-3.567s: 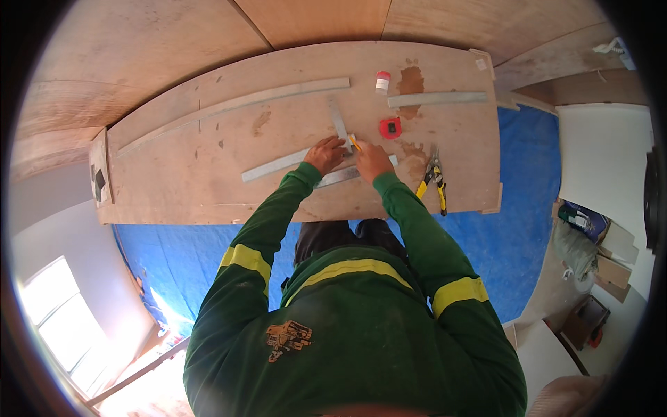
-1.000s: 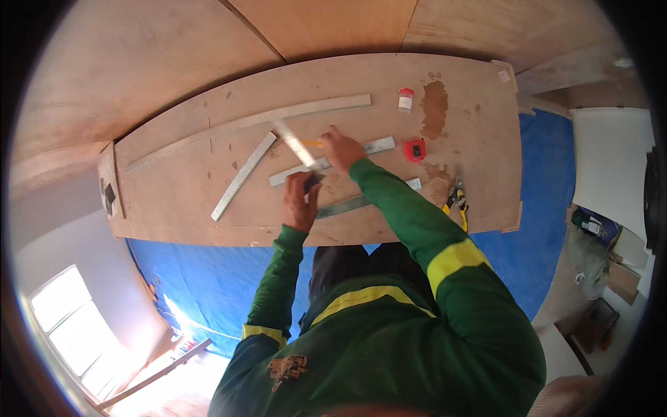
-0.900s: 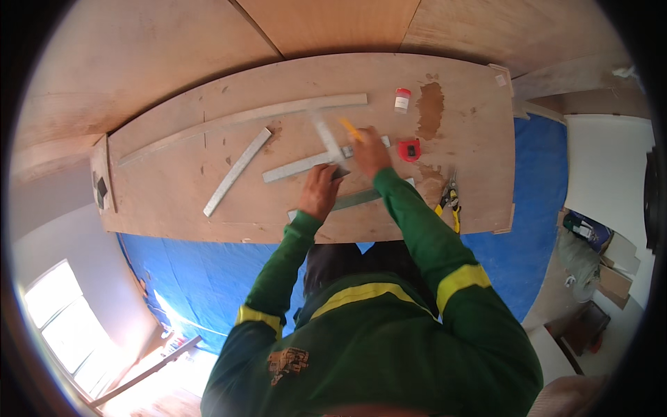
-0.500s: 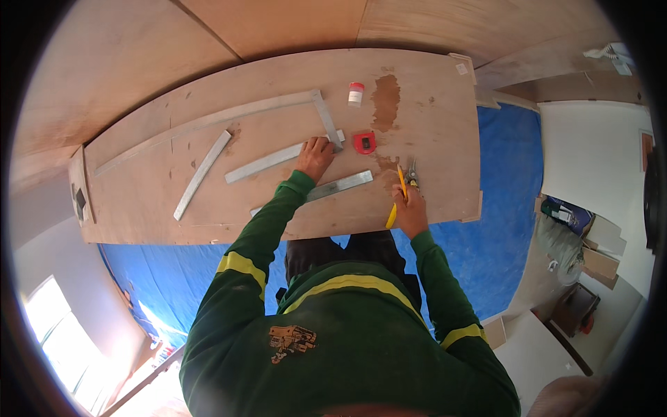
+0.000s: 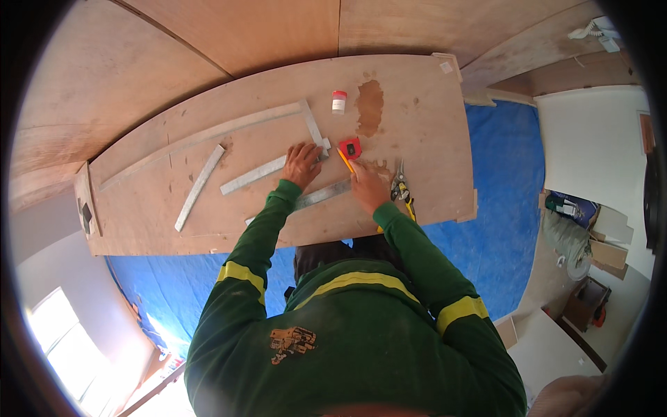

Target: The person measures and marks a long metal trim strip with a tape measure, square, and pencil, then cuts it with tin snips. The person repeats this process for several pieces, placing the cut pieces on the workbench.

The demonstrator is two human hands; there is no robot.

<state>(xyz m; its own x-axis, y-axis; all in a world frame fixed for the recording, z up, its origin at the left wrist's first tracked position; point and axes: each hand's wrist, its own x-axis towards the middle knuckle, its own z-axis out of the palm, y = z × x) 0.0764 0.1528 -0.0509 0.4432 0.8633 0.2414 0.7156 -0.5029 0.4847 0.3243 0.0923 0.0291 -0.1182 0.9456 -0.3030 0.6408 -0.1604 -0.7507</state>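
My left hand (image 5: 302,165) rests on a grey metal strip (image 5: 254,176), its fingers spread and pressing from above. Under and beside that hand, the strip's far end meets the corner of a long bent metal strip (image 5: 208,132). My right hand (image 5: 370,186) is closed round a yellow pencil (image 5: 345,160), whose tip points toward the left hand. Touching or just beside the pencil is a red tape measure (image 5: 353,147). Another metal strip (image 5: 323,194) lies nearer me, partly covered by my left sleeve. Yellow-handled snips (image 5: 400,187) lie right of my right hand.
The wooden table (image 5: 431,125) also carries a loose metal strip (image 5: 199,187) at left and a small white bottle (image 5: 339,103) with a red cap. Wooden panels (image 5: 278,31) stand along its far edge. Blue sheeting (image 5: 504,187) covers the floor.
My right hand has moved left with the pencil, from beside the snips to the tape measure. The fingers of my left hand have spread on the strip. The whole view has shifted slightly.
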